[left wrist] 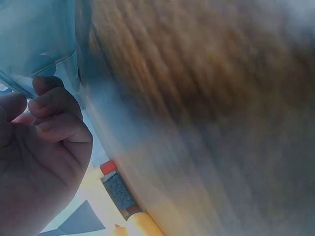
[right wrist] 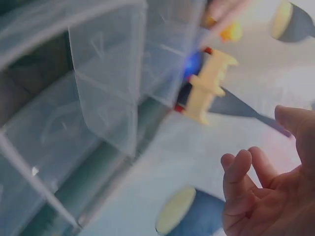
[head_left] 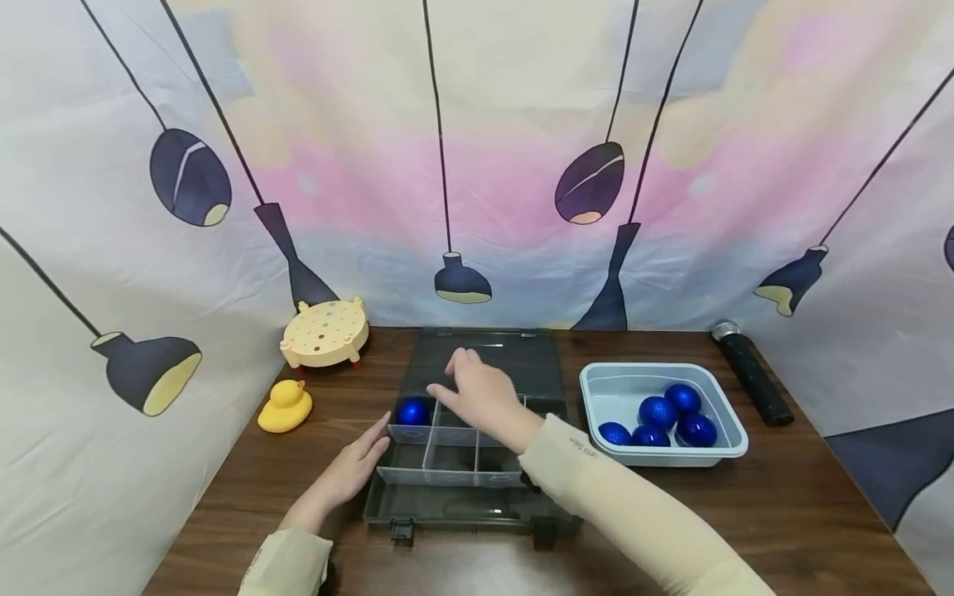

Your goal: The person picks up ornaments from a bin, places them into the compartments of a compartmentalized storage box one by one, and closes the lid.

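A dark translucent divided storage box lies with its lid folded back. One glittery blue ball sits in its back left compartment. My left hand rests against the left side of the box, fingertips at the rim; in the left wrist view its fingers are slightly bent at the box wall. Above the middle of the box, my right hand is raised with nothing in it. Loosely bent fingers and a spread thumb of that hand show in the right wrist view, beside the clear dividers.
A pale blue tray with several blue balls stands right of the box. Farther right lies a black microphone. To the left are a yellow rubber duck and a round cream stool-like piece. A patterned curtain closes off the back.
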